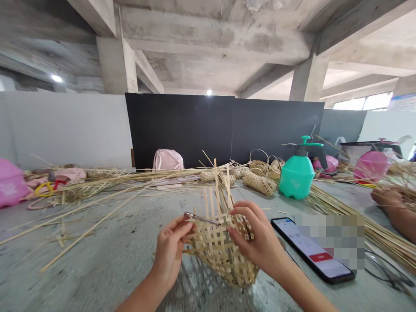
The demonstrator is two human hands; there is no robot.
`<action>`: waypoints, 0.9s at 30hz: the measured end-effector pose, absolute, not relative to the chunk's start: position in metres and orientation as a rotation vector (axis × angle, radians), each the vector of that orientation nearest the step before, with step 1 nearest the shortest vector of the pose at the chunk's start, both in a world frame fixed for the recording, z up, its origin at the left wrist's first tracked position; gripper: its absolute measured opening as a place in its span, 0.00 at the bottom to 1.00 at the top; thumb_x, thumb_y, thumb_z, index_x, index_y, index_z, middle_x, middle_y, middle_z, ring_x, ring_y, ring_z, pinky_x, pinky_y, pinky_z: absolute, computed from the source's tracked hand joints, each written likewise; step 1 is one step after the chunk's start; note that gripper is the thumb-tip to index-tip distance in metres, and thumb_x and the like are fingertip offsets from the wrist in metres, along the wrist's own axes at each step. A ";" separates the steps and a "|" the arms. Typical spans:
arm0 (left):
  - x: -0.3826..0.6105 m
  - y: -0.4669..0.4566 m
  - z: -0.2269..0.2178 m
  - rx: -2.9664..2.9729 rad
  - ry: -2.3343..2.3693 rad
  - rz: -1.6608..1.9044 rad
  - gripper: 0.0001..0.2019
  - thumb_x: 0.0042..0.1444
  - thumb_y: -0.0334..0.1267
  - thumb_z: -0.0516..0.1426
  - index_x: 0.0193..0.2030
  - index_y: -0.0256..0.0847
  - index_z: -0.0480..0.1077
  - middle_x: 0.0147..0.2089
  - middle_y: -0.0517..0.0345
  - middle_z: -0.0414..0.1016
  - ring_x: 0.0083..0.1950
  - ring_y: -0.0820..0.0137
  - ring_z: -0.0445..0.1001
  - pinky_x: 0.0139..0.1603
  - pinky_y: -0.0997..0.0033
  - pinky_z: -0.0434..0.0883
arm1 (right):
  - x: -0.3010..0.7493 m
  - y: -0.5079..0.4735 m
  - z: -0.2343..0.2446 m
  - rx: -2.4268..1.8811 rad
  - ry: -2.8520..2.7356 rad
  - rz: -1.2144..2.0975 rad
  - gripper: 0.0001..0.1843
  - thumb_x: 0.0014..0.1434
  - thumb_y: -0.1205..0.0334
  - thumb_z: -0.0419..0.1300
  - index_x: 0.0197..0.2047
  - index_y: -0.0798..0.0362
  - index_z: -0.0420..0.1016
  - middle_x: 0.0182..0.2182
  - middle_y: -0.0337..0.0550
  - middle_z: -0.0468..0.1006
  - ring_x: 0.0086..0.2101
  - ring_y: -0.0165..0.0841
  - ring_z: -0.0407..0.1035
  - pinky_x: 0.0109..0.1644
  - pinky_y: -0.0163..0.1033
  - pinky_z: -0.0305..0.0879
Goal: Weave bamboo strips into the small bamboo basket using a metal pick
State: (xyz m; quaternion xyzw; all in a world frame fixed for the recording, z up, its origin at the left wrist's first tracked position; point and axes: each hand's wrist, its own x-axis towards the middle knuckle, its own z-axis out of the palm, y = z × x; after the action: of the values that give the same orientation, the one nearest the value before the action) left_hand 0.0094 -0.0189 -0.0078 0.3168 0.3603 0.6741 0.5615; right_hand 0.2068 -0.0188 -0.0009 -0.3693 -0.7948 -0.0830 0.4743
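A small half-woven bamboo basket (221,253) is held up over the grey table (97,260), with loose strip ends (217,186) sticking up from its rim. My left hand (170,249) is pinched on a thin metal tool (201,219) that lies across the basket's top edge. On the basket's right side, my right hand (255,236) is curled around the rim, fingers pressed on the weave.
A smartphone (313,251) lies right of the basket. Behind it stands a green spray bottle (298,175), with finished small baskets (260,182) and long bamboo strips (107,186) strewn across the table. Another person's hand (390,201) rests at the right edge. A pink bag (167,159) sits at the back.
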 end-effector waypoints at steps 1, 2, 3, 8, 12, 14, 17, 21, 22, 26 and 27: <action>0.010 -0.019 -0.008 0.745 0.853 1.583 0.09 0.32 0.29 0.64 0.26 0.34 0.74 0.24 0.58 0.77 0.26 0.74 0.74 0.28 0.79 0.70 | 0.208 -0.018 0.000 -0.878 -1.965 -0.188 0.10 0.54 0.66 0.55 0.41 0.50 0.65 0.40 0.47 0.70 0.41 0.39 0.65 0.42 0.45 0.64; 0.011 -0.020 -0.008 0.748 0.856 1.574 0.09 0.32 0.29 0.65 0.25 0.33 0.74 0.24 0.58 0.77 0.26 0.74 0.74 0.29 0.80 0.70 | 0.209 -0.019 0.001 -0.856 -1.999 -0.174 0.09 0.55 0.67 0.53 0.41 0.50 0.66 0.39 0.46 0.70 0.40 0.38 0.66 0.41 0.44 0.64; 0.011 -0.020 -0.008 0.756 0.857 1.554 0.08 0.32 0.29 0.65 0.24 0.33 0.74 0.24 0.57 0.77 0.26 0.74 0.74 0.30 0.80 0.70 | 0.209 -0.020 0.002 -0.844 -2.036 -0.163 0.09 0.55 0.68 0.52 0.41 0.50 0.66 0.38 0.46 0.70 0.39 0.37 0.66 0.41 0.44 0.64; 0.012 -0.023 -0.007 0.780 0.852 1.457 0.08 0.31 0.30 0.66 0.23 0.33 0.75 0.25 0.56 0.78 0.28 0.72 0.75 0.32 0.76 0.72 | 0.208 -0.027 0.006 -0.956 -2.102 -0.161 0.07 0.56 0.65 0.54 0.40 0.51 0.66 0.38 0.45 0.70 0.38 0.37 0.64 0.41 0.45 0.62; 0.014 -0.026 -0.010 0.787 0.871 1.448 0.08 0.33 0.31 0.66 0.24 0.34 0.75 0.25 0.57 0.77 0.27 0.72 0.74 0.31 0.76 0.71 | 0.204 -0.031 0.008 -1.002 -2.120 -0.141 0.06 0.55 0.62 0.56 0.38 0.51 0.65 0.37 0.44 0.68 0.37 0.37 0.62 0.39 0.43 0.61; 0.015 -0.027 -0.010 0.785 0.884 1.454 0.08 0.33 0.31 0.66 0.24 0.34 0.75 0.25 0.57 0.77 0.26 0.72 0.74 0.30 0.76 0.71 | 0.202 -0.031 0.009 -1.012 -2.124 -0.110 0.06 0.55 0.62 0.57 0.37 0.51 0.63 0.36 0.44 0.67 0.36 0.37 0.61 0.38 0.43 0.61; 0.016 -0.028 -0.010 0.775 0.894 1.467 0.08 0.32 0.31 0.66 0.23 0.34 0.75 0.24 0.57 0.77 0.26 0.73 0.74 0.29 0.78 0.70 | 0.199 -0.030 0.010 -1.037 -2.114 -0.093 0.07 0.53 0.62 0.58 0.34 0.51 0.61 0.33 0.42 0.66 0.34 0.36 0.60 0.36 0.41 0.60; 0.018 -0.030 -0.008 0.764 0.885 1.492 0.06 0.33 0.30 0.65 0.23 0.34 0.75 0.24 0.57 0.76 0.25 0.74 0.73 0.28 0.79 0.69 | 0.198 -0.026 0.011 -1.021 -2.122 -0.063 0.10 0.54 0.59 0.58 0.31 0.51 0.59 0.31 0.41 0.65 0.32 0.35 0.59 0.34 0.39 0.58; 0.019 -0.031 -0.009 0.763 0.882 1.492 0.06 0.33 0.30 0.65 0.23 0.34 0.75 0.23 0.57 0.76 0.25 0.74 0.73 0.28 0.79 0.69 | 0.198 -0.025 0.012 -1.013 -2.126 -0.052 0.10 0.54 0.59 0.58 0.31 0.51 0.58 0.31 0.41 0.65 0.32 0.34 0.59 0.34 0.39 0.58; 0.020 -0.031 -0.010 0.755 0.889 1.502 0.05 0.34 0.30 0.65 0.23 0.35 0.74 0.23 0.59 0.75 0.25 0.75 0.72 0.27 0.79 0.69 | 0.197 -0.022 0.014 -1.008 -2.139 -0.011 0.11 0.54 0.60 0.58 0.30 0.51 0.57 0.30 0.40 0.64 0.32 0.34 0.59 0.33 0.37 0.58; 0.020 -0.031 -0.011 0.753 0.892 1.509 0.05 0.34 0.30 0.64 0.22 0.35 0.74 0.22 0.59 0.75 0.25 0.75 0.72 0.27 0.79 0.69 | 0.197 -0.022 0.015 -1.007 -2.144 -0.003 0.11 0.54 0.60 0.58 0.29 0.51 0.57 0.30 0.40 0.64 0.32 0.34 0.59 0.33 0.37 0.57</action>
State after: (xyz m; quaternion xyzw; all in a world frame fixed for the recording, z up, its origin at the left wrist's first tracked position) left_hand 0.0199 -0.0309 -0.0111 0.3218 0.3815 0.6451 0.5786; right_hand 0.1969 -0.0218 0.0146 -0.3936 -0.8385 -0.0012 0.3768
